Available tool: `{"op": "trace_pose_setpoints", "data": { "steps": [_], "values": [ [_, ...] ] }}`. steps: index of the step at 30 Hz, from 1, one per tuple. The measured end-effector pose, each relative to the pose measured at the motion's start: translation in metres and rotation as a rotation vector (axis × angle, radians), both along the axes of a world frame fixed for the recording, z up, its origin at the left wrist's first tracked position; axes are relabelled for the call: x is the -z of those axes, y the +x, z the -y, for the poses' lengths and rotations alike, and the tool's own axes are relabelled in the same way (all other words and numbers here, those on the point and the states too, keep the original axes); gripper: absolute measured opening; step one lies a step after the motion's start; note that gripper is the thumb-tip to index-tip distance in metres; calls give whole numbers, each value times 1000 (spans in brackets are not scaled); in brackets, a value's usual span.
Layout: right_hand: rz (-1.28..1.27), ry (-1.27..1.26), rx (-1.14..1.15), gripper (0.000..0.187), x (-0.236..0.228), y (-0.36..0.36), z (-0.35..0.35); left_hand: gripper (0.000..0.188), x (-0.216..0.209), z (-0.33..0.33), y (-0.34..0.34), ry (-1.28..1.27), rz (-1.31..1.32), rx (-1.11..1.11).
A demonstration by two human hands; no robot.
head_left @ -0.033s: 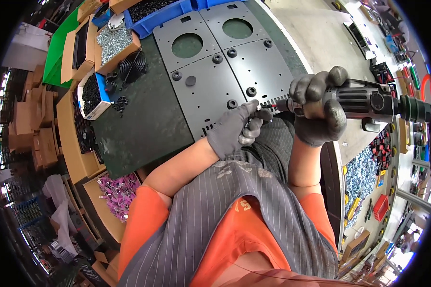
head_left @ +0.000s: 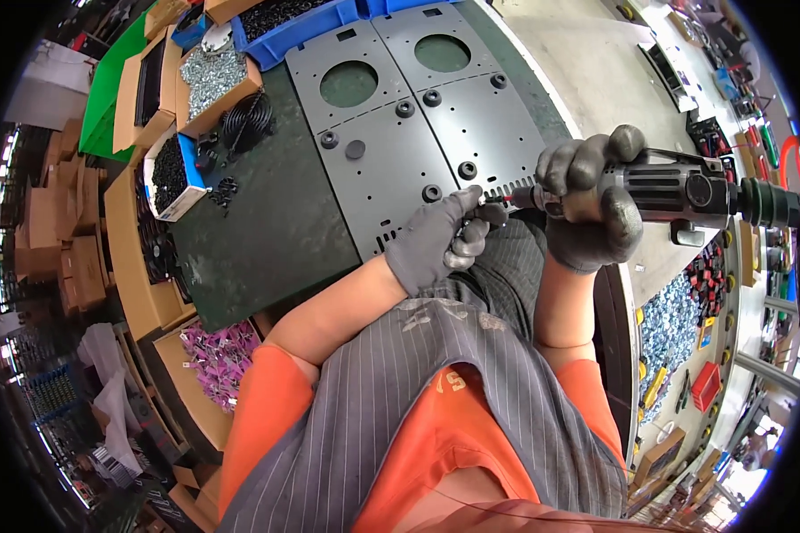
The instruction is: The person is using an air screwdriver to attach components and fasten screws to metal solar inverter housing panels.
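My right hand, in a dark grey glove, is wrapped round a black power screwdriver held level, its bit pointing left. The bit's tip meets the fingertips of my gloved left hand. That hand is closed in a pinch; small silvery glints show between its fingers, too small to name. Just beyond lie two grey metal panels side by side, each with a large round hole and rows of small holes. Several black round feet sit on them, along with a flat dark disc.
The panels rest on a dark green tabletop. At left stand a carton of silvery screws, a small box of black parts and a coil of black rings. A blue bin borders the far edge. Purple parts fill a carton below.
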State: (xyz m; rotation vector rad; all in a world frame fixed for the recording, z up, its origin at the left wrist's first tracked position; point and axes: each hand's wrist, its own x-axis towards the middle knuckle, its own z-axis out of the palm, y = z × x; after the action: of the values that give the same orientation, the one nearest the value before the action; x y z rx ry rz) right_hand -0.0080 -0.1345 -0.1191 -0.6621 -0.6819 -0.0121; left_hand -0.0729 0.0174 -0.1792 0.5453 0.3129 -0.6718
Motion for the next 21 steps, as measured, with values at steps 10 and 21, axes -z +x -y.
{"op": "trace_pose_setpoints", "data": {
  "steps": [10,21],
  "values": [
    [34,-5,24,46,0,-9,3,43,-1,4,-4,-40,-3,-40],
    [126,1,24,47,7,-6,14,46,-21,14,-10,325,175,-58]
  ]
}}
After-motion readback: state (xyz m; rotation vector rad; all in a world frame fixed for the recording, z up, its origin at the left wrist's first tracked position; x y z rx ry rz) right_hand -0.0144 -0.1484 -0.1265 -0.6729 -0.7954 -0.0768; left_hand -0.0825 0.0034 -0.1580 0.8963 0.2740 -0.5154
